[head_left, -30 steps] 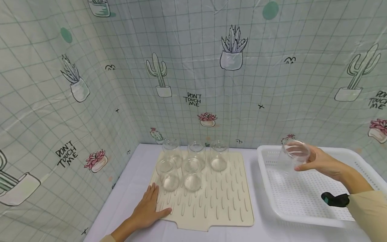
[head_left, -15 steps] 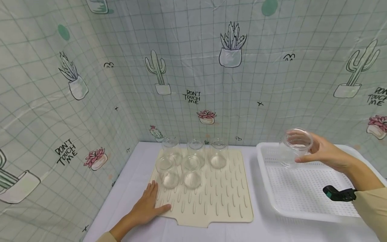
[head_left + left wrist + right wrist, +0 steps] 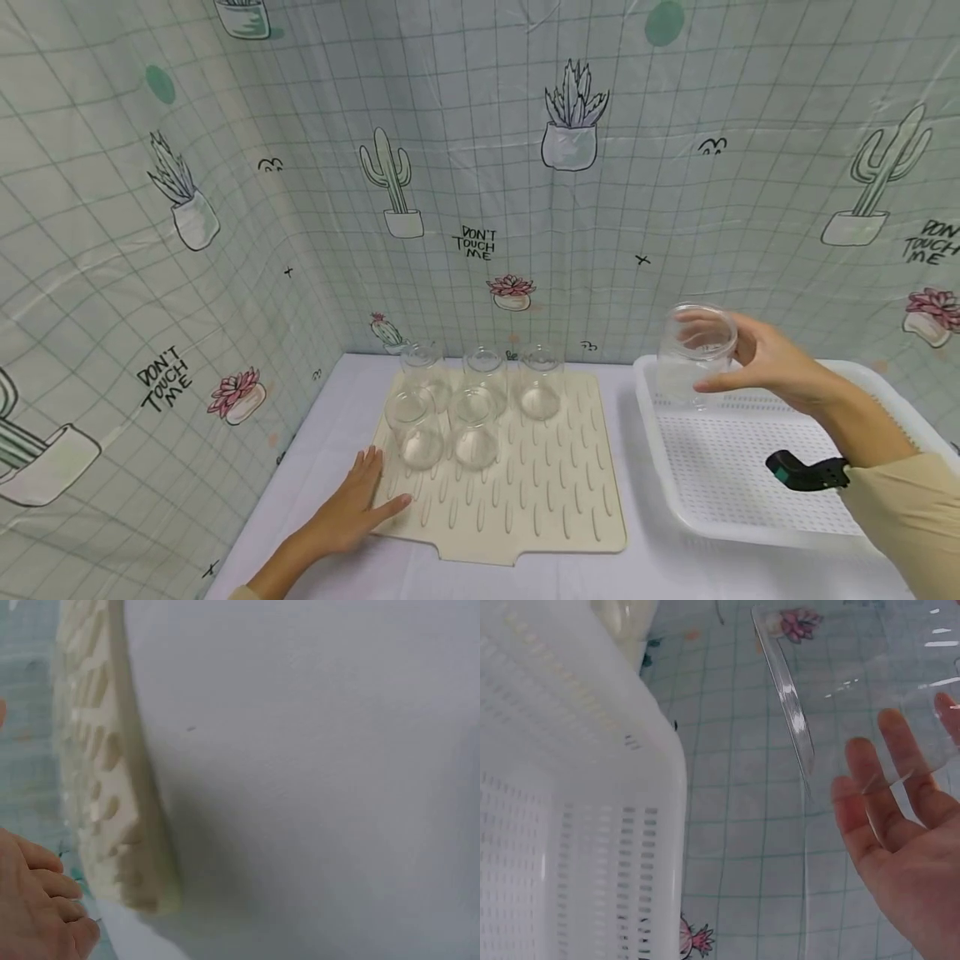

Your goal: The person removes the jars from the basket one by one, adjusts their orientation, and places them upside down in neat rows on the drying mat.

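My right hand (image 3: 780, 367) holds a clear cup (image 3: 678, 367) around its side, raised over the back left part of the white basket (image 3: 667, 492). In the right wrist view the fingers (image 3: 866, 769) show through the cup's clear wall, and its rim (image 3: 791, 705) faces left. Fingers straight and spread, my left hand (image 3: 345, 508) lies at the left edge of the cream drying mat (image 3: 555, 508); whether it presses on the mat I cannot tell. Several similar clear cups (image 3: 476, 433) stand on the mat's back left part in two rows.
The basket, with perforated walls and floor, stands to the right of the mat on a white-covered table (image 3: 300, 442). A grid-patterned curtain (image 3: 615, 208) with plant drawings hangs behind and to the left. A black strap device (image 3: 806, 472) sits on my right wrist.
My right hand has lifted the cup higher from the basket, and lately carried it left toward the basket's left rim. My left hand has slid slightly left; the cups on the mat stay put.
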A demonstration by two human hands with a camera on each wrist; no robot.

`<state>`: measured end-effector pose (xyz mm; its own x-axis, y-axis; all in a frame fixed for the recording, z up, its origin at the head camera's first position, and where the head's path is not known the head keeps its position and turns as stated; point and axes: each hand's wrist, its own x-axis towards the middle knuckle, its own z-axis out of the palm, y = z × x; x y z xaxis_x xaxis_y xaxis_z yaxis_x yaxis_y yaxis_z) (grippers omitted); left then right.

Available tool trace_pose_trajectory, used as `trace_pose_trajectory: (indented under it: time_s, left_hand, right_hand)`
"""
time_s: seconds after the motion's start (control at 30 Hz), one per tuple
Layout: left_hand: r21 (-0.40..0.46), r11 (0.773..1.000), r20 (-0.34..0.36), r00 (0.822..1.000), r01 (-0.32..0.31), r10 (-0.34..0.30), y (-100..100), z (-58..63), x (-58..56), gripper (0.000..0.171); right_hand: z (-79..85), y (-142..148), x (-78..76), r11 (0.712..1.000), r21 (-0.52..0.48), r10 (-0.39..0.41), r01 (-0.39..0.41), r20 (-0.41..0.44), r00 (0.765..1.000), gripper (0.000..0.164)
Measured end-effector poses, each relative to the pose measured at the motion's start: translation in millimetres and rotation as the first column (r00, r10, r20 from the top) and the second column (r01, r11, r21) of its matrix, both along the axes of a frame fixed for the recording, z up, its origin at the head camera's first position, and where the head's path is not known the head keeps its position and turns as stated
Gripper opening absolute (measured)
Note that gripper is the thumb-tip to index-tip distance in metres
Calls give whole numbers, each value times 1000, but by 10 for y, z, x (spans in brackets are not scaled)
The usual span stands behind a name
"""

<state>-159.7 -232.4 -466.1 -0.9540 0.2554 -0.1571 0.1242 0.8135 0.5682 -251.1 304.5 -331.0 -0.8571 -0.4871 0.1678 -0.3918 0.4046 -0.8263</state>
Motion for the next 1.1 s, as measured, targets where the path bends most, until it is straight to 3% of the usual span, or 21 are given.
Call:
trace_pose_trajectory:
  time_s: [0.23,0.5,0.73,1.1]
  left_hand:
    - [56,996,-4,997,-72,72,-124,314,-5,92]
    - [163,980,-143,981,-110,134,-155,758,-53,86]
    - [291,956,-224,968,-41,109,52,1038,-188,77]
    - [492,867,-221,975,84,31,565,1351,-341,71]
  right_hand:
    - [106,-177,58,998,-14,-62,62,-9,998,77]
    - [192,-324,127,988,40,-151,152,-19,988,75]
    - [277,-443,182,985,37,-170,171,-31,985,74]
    - [360,-659,268,963,109,-234,246,-115,965,72]
